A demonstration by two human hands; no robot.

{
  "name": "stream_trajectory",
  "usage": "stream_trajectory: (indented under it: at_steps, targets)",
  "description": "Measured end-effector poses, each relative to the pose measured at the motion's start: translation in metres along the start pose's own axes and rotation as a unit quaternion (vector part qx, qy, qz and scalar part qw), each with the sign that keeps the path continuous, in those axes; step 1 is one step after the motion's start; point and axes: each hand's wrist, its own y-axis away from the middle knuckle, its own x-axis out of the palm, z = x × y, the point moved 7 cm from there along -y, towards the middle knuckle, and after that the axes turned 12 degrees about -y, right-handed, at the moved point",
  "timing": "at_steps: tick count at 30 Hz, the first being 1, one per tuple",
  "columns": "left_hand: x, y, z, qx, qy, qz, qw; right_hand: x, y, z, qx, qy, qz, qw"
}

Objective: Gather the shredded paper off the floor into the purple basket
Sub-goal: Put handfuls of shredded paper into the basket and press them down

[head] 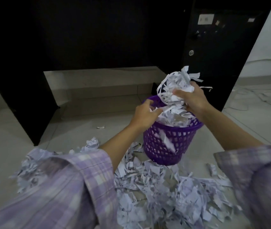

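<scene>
Right hand (pixel 192 98) clenched around a wad of shredded paper (pixel 174 86) above the heaped purple basket (pixel 167 142) right of centre, left hand (pixel 145 113) loosely spread on its rim, risking overflow onto the littered floor (pixel 75 126).

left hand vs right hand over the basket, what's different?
The right hand grips a big wad of shredded paper raised above the purple basket; the left hand carries no such wad, its fingers only reaching into the paper at the rim. The right hand sits higher and farther from the camera; the left is lower, at rim level. Both wear purple plaid sleeves and hover over the nearly full basket.
</scene>
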Motion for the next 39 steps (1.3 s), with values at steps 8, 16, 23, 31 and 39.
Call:
stream_trajectory:
  at_steps: [8, 16, 23, 31, 39]
  targets:
    - [0.058, -0.034, 0.024, 0.068, -0.35, 0.125, 0.926, -0.007, -0.048, -0.069, -0.019, 0.381, 0.045, 0.923]
    - [0.07, -0.032, 0.03, 0.053, -0.355, 0.178, 0.916, 0.002, -0.065, -0.129, 0.137, 0.505, 0.235, 0.819]
    - [0.075, -0.028, 0.033, 0.054, -0.35, 0.197, 0.914, 0.002, -0.077, -0.163, 0.231, 0.588, 0.282, 0.722]
    - [0.075, -0.035, 0.036, 0.055, -0.347, 0.203, 0.914, 0.005, -0.082, -0.16, 0.305, 0.448, 0.235, 0.807]
    - [0.077, -0.034, 0.039, 0.052, -0.339, 0.189, 0.92, 0.009, -0.069, -0.106, 0.093, 0.543, 0.247, 0.797]
